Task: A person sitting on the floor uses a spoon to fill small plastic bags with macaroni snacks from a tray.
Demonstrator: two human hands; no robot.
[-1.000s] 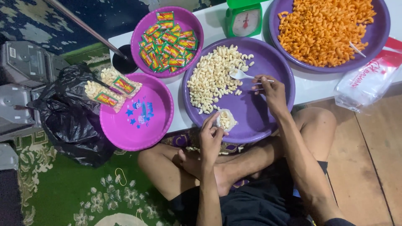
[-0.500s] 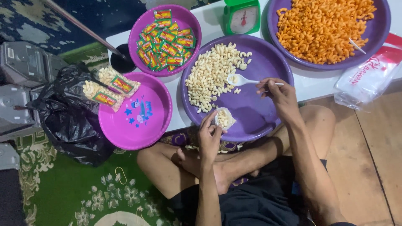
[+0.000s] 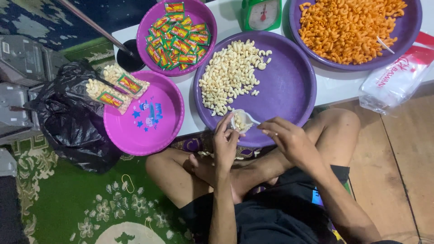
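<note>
Since a second ago the right hand has carried the white spoon from the pale macaroni to the small bag, pinched open by the left hand at the purple tray's near rim; tip slowly, spoon held centred.

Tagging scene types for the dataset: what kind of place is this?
Likely a home floor used for small-scale snack packing: the person sits cross-legged on a green rug at a low white table with macaroni trays, a green kitchen scale and filled bags.
</note>
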